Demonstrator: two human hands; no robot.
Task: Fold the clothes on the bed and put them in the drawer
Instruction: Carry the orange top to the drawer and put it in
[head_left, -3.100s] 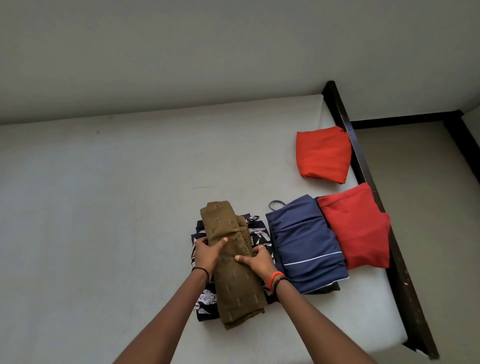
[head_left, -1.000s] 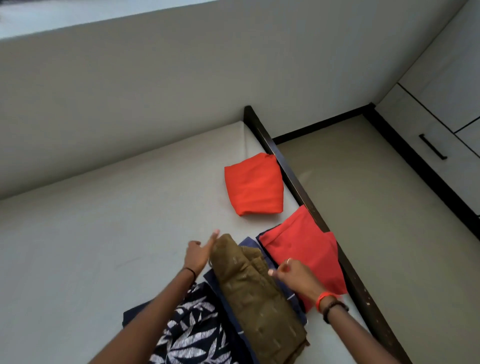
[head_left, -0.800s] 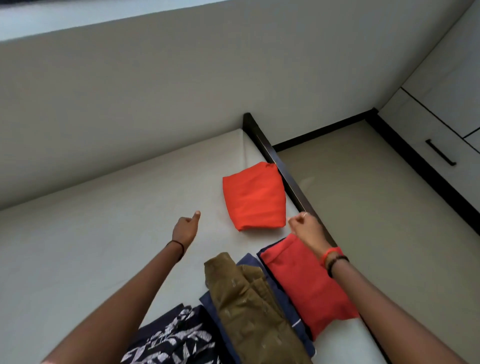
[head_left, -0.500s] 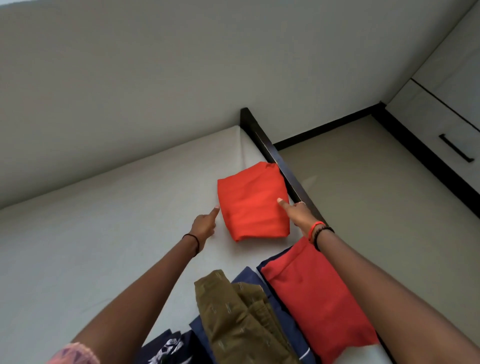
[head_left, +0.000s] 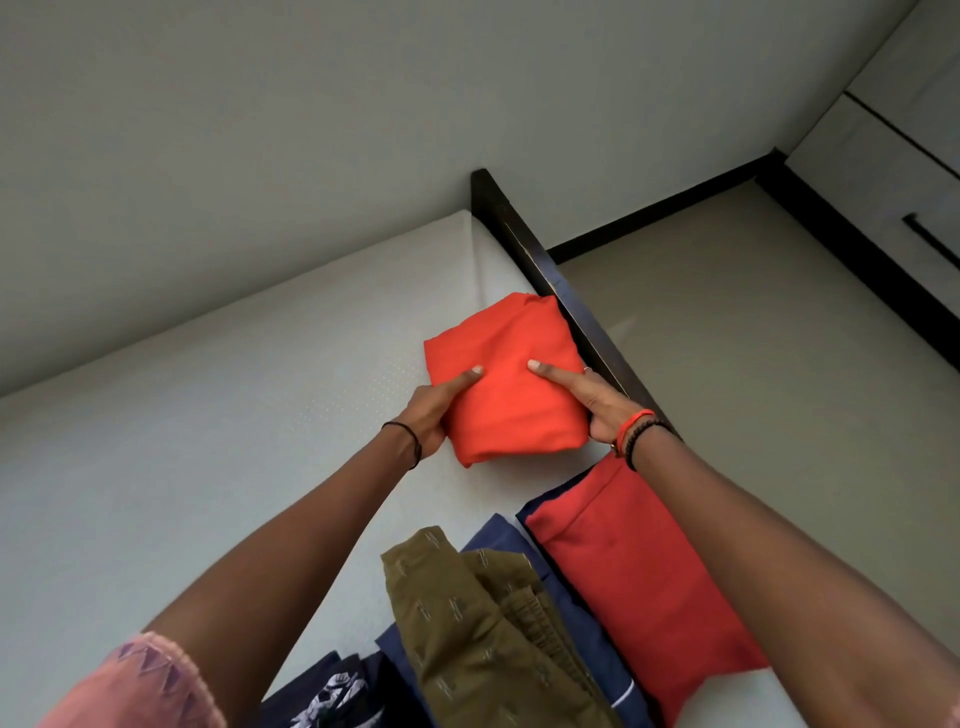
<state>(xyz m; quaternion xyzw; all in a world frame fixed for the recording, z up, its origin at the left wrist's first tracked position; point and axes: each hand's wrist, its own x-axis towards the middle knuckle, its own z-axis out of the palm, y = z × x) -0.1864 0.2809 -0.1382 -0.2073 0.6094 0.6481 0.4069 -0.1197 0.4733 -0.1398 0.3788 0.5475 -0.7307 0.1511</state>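
- The folded orange garment (head_left: 511, 364) is held between both hands, near the bed's far corner. Whether it rests on the mattress or is just lifted off it cannot be told.
- The left hand (head_left: 434, 410) grips its left edge. The thumb lies flat on top and the fingers are tucked out of sight beneath the cloth.
- The right hand (head_left: 597, 400) clasps the right edge the same way, thumb on top pointing towards the left thumb. Its fingers run down the side and their tips are hidden. There is a ring on one finger, and orange and dark beaded bands on the wrist.
- The bed (head_left: 208, 415), covered in pale fabric, spreads out to the left of the left hand.
- The dark bed frame (head_left: 540, 260) runs just behind the right hand, touching or nearly touching the garment's far right corner.
- Under the right forearm, nearer the person, lies a folded red garment (head_left: 639, 587), partly on a navy garment (head_left: 592, 634).
- Between the two forearms an olive garment (head_left: 467, 634) lies across the navy one.
- A black leaf-print garment (head_left: 337, 699) peeks out at the bottom edge, beside a pink sleeve (head_left: 135, 691).
- Beyond the frame, right of the right hand, is the bare floor (head_left: 753, 364), then a white cabinet (head_left: 872, 171) with a dark handle.
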